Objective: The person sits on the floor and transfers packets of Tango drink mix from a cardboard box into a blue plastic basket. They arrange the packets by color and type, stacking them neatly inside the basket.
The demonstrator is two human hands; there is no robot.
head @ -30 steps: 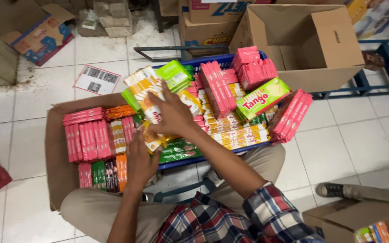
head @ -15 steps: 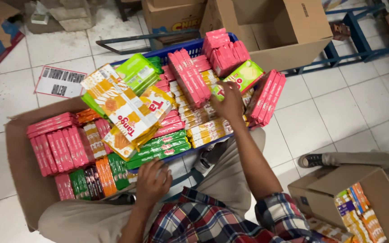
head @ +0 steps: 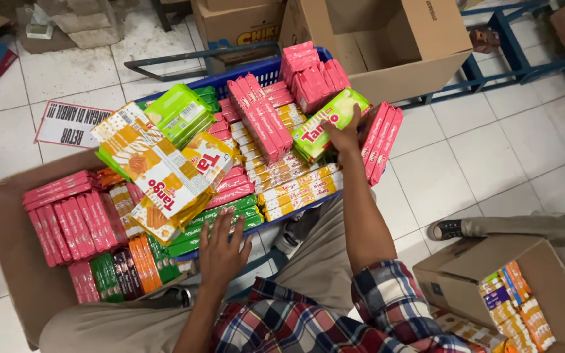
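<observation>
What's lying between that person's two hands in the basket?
In the head view, between the left hand and the right hand on the green wafer pack lie rows of yellow packs and green packs stacked in the blue basket.

Right hand (head: 344,134) on green wafer pack (head: 325,124)

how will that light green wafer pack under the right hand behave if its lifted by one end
The light green wafer pack looks flat and boxy, so it probably stays stiff rather than drooping. Its glossy wrapper may be slippery under the right hand. It leans on the pink packs, so lifting it might shift them.
</observation>
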